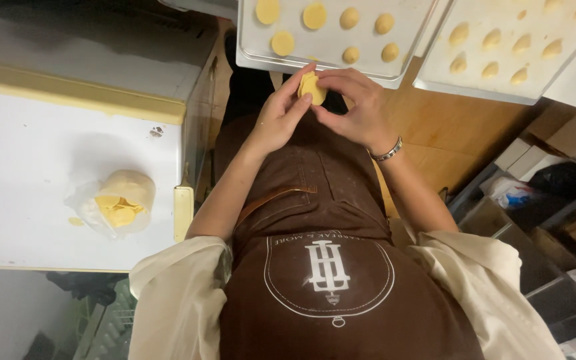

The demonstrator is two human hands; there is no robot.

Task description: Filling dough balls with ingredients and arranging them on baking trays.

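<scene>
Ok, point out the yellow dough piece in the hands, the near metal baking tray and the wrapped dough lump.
Yellow dough piece (312,89), head view, its centre.
Metal baking tray (315,69), head view, near rim.
Wrapped dough lump (123,200), head view, its middle.

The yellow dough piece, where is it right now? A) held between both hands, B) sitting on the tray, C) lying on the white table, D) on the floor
A: the yellow dough piece is pinched between the left hand and the right hand, just below the near edge of the tray and not resting on it.
</scene>
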